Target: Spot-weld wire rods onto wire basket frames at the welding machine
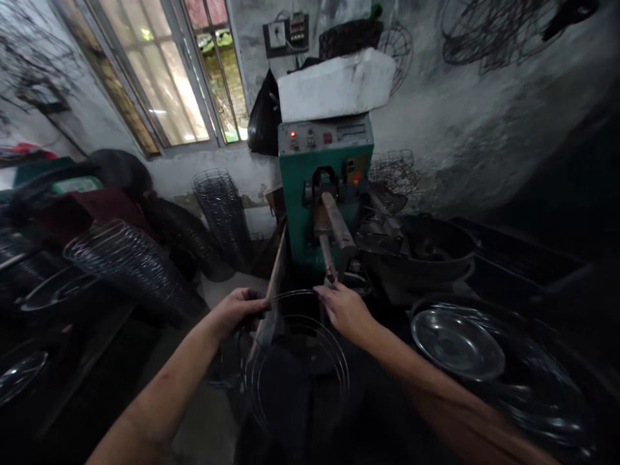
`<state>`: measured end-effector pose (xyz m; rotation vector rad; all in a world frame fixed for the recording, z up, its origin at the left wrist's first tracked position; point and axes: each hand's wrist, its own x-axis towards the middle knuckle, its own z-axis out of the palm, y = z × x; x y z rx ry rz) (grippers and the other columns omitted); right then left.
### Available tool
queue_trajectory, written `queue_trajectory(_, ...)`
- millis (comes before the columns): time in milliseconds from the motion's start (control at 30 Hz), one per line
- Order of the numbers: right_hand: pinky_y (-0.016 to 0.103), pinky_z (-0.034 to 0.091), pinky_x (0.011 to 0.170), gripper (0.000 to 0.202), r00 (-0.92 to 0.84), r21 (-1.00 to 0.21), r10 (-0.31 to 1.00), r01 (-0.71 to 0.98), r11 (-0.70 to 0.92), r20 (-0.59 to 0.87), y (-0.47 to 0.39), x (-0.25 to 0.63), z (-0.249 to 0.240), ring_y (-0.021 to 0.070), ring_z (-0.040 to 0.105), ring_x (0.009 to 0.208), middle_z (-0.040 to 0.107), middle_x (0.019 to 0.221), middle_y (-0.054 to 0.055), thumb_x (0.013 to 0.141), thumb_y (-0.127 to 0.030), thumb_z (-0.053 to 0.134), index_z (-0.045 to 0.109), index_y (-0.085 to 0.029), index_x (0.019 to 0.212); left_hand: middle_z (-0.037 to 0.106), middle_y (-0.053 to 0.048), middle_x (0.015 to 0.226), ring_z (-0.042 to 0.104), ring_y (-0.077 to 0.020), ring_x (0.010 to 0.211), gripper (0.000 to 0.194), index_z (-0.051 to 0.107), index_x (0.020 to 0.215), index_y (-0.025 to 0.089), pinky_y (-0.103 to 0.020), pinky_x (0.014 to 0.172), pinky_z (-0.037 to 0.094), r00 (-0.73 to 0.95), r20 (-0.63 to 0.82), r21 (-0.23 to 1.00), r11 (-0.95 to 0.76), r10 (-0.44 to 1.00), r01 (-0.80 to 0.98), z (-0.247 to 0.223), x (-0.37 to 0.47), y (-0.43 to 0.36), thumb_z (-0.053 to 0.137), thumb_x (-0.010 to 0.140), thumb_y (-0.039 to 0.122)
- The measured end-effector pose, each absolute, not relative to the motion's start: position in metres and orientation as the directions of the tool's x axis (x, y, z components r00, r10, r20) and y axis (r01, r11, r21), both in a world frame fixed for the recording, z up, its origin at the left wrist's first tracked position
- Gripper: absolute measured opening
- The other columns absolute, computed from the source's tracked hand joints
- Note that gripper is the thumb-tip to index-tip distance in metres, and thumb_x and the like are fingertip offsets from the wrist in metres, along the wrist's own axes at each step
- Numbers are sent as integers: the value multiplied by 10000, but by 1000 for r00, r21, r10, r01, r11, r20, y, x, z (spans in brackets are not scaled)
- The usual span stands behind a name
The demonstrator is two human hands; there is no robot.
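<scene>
My left hand (pixel 238 309) and right hand (pixel 345 311) both pinching a curved metal wire (pixel 294 292), the wire in front of the green machine (pixel 296 210), a wire-mesh stack (pixel 220 213) left of the machine, a white box (pixel 336 87) on top of it

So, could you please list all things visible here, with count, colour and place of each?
Wire hoops: several, silver, between and below the hands
Probable spot welder: one, green, centre
Foam box: one, white, on the welder
Basket: one, dark, on the box
Socket panel: one, dark with white, upper centre
Plastic bag: one, black, beside the box
Barred window: one, grey, upper left
Wire-mesh stacks: at least two, grey, left
Narrow board: one, brown, left of welder
Large pan: one, dark, right of welder
Round dishes: several, silver, both lower sides
Wire tangles: several, dark, upper corners
Far left: more things, too dark to count
Forearms: two, bare, below
Left hand: one, bare, pinching the hoops
Right hand: one, bare, pinching the hoops
</scene>
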<state>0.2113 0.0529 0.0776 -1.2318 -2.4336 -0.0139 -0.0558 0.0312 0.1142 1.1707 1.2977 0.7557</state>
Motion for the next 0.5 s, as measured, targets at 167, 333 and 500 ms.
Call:
queue_trajectory(167,294,470,809,331,-559,-170,769,764,623,310,49,221,66,207,602,904,700,950,102,855,-97,448,637,-140,1123,583,-13,645,567,-114,489,303,579,811,136,-223,456,479,175,-128,934,59,976,353,97,-49,18,621,773,434)
queue_trajectory(333,292,464,797,370,-563,-116,787,790,602,253,50,218,53,212,602,893,702,934,102,833,-69,444,634,-131,1145,625,-101,1014,645,-177,867,269,577,1137,159,-292,764,553,342,461,288,-502,819,815,58,-49,-2,465,898,215)
queue_trajectory(500,297,463,795,428,-575,-26,799,809,588,177,49,205,72,225,602,896,705,926,116,834,-74,445,582,-99,1239,631,-134,1000,645,-210,877,321,546,1179,97,-319,747,572,484,514,-93,-514,708,852,48,-59,8,434,878,118)
